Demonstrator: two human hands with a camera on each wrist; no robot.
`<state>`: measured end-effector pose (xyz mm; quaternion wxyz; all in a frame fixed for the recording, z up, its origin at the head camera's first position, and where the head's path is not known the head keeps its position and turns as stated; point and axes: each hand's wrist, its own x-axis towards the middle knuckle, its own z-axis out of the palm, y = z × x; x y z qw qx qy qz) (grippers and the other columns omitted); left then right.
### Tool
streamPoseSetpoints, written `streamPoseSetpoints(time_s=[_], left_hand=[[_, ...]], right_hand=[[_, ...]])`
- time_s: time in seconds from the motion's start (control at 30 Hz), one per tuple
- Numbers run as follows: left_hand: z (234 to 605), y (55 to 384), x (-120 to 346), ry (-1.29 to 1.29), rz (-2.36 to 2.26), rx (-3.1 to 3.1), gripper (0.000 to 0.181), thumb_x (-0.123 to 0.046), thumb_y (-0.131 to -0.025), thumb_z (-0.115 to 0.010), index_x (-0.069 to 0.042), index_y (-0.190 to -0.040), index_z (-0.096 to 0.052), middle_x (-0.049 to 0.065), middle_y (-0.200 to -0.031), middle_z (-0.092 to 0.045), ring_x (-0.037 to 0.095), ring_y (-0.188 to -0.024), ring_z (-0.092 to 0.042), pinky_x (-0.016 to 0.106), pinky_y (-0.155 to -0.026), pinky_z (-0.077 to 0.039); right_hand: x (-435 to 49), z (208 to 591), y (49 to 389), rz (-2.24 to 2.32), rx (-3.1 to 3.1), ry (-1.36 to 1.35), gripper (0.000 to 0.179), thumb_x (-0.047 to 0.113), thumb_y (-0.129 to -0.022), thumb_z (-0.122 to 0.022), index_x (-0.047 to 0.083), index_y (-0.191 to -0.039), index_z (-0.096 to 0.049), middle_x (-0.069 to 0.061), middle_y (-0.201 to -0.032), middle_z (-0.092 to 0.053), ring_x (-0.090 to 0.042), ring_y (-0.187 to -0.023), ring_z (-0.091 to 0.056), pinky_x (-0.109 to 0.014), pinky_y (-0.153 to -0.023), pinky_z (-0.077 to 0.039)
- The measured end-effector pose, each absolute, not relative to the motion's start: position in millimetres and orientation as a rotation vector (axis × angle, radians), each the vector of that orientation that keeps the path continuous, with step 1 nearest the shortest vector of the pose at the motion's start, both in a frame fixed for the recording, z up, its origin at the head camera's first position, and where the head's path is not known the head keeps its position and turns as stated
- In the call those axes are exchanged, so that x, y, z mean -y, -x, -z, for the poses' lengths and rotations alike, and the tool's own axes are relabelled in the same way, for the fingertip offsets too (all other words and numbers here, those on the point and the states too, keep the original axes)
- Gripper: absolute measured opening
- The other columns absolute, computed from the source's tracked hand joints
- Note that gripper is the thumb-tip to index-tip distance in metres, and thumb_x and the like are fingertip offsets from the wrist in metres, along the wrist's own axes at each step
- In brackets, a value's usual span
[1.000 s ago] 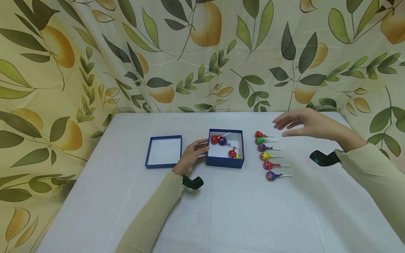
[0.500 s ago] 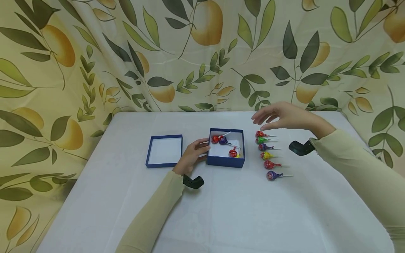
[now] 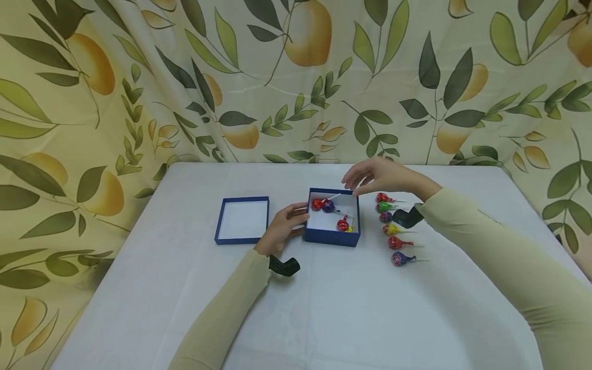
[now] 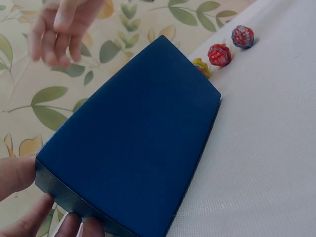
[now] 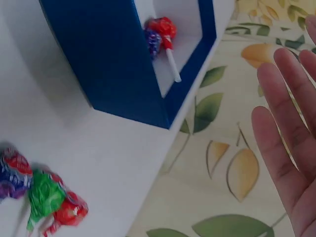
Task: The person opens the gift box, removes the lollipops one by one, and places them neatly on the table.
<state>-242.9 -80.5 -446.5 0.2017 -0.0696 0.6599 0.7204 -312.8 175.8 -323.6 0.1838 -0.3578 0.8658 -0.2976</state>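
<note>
A dark blue box (image 3: pixel 330 236) with a white inside stands open on the table. Several lollipops lie in it: a red lollipop (image 3: pixel 316 204) and a purple lollipop (image 3: pixel 328 206) at the back left, another red lollipop (image 3: pixel 343 225) near the front, partly covering a yellow one. My left hand (image 3: pixel 282 226) rests its fingertips and thumb against the box's left side, as the left wrist view also shows. Over the box's far right corner hovers my right hand (image 3: pixel 379 177), fingers loosely extended and holding nothing. In the right wrist view its fingers (image 5: pixel 279 98) are spread apart, beside the box.
Right of the box runs a column of lollipops, among them a green lollipop (image 3: pixel 384 206), a yellow lollipop (image 3: pixel 390 229) and a purple lollipop (image 3: pixel 401 258). A blue-rimmed white lid (image 3: pixel 242 218) lies to the left. A fruit-patterned cloth (image 3: pixel 296 113) hangs behind the white table (image 3: pixel 305 308).
My right hand has moved left, from the right of the lollipop column to above the box's far right corner. The left hand has stayed at the box.
</note>
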Motion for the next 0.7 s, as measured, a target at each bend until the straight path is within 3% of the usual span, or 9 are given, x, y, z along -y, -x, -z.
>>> streamPoseSetpoints(time_s=[0.7], left_hand=[[447.0, 245.0, 80.2, 0.242, -2.003, -1.838, 0.042, -0.018, -0.091, -0.062, -0.020, -0.132, -0.052, 0.006, -0.137, -0.051, 0.022, -0.120, -0.053, 0.041, -0.104, -0.045]], right_hand=[[-129.5, 382.9, 323.0, 0.944, -2.465, 0.906, 0.030, 0.005, -0.082, -0.070, -0.003, -0.110, -0.065, -0.020, -0.109, -0.068, -0.030, -0.100, -0.065, -0.041, -0.090, -0.054]])
